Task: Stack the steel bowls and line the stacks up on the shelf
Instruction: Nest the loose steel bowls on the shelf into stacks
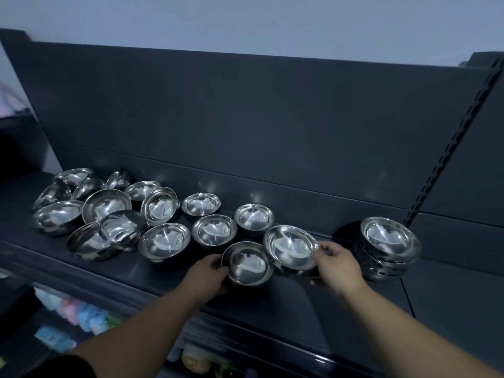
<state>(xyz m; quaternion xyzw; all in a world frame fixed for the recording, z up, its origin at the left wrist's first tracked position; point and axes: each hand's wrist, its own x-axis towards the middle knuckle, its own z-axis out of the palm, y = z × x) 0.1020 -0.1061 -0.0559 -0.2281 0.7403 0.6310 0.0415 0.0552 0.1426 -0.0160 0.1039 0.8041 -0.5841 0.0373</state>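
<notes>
Two bare forearms reach up from the bottom of the frame toward a dark shelf (313, 304) scattered with steel bowls. Just below centre, the left hand (207, 274) clasps the near-left rim of a small bowl (246, 264), while the right hand (338, 264) grips the right edge of a tilted bowl (290, 246) whose lower rim overlaps the small bowl's. Whether more bowls sit nested under the tilted one cannot be told from here.

To the right of the hands, at centre right, a finished stack (388, 248) of several bowls stands near the shelf's front, leaning slightly to the right. Behind the hands, three single bowls (214, 230) sit upright and apart. Farther back, in the left of the frame, a loose heap of bowls (109, 211) lies jumbled, some tipped on their sides against the dark back panel (245, 118).

The task appears to be in its early part: one stack stands and most bowls are still loose. The risks lie close to hand. Both held bowls are gripped only at polished rims, so either could slip and clatter off the front edge onto the goods on the lower shelf (81, 315). A careless sweep of the right arm could also topple the leaning stack.
</notes>
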